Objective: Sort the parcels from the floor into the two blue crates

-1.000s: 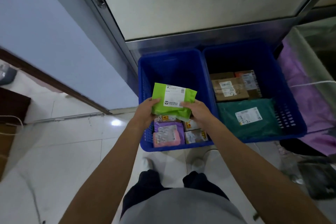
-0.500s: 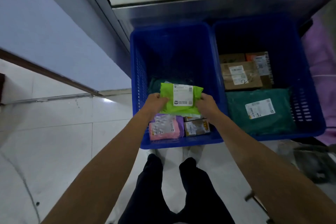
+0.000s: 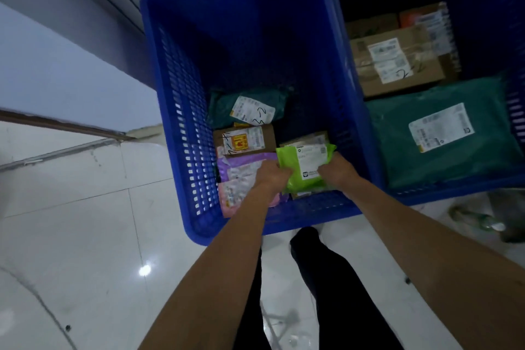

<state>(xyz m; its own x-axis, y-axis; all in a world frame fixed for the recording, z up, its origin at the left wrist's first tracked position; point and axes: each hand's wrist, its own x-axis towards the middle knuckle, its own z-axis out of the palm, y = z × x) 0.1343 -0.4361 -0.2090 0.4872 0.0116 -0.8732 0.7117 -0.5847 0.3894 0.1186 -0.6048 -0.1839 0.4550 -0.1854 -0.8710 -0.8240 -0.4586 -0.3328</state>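
Both hands hold a lime-green parcel (image 3: pixel 305 163) with a white label, low inside the left blue crate (image 3: pixel 181 111). My left hand (image 3: pixel 271 176) grips its left edge, my right hand (image 3: pixel 338 169) its right edge. The parcel rests over a brown box at the crate's near right. Beside it lie a purple and pink parcel (image 3: pixel 238 179), a small brown box (image 3: pixel 244 140) and a dark green bag (image 3: pixel 250 108). The right blue crate (image 3: pixel 443 193) holds a large teal bag (image 3: pixel 443 133) and brown cardboard boxes (image 3: pixel 395 62).
White tiled floor (image 3: pixel 71 236) lies to the left and under my legs (image 3: pixel 326 287). A blue-grey wall and metal frame (image 3: pixel 85 23) stand behind the crates. Dark clutter (image 3: pixel 494 221) lies on the floor at the right, near the right crate's corner.
I have leaned in over the crates. Both hands have lowered the green parcel from the crate's rim height down onto the parcels at the bottom of the left crate.
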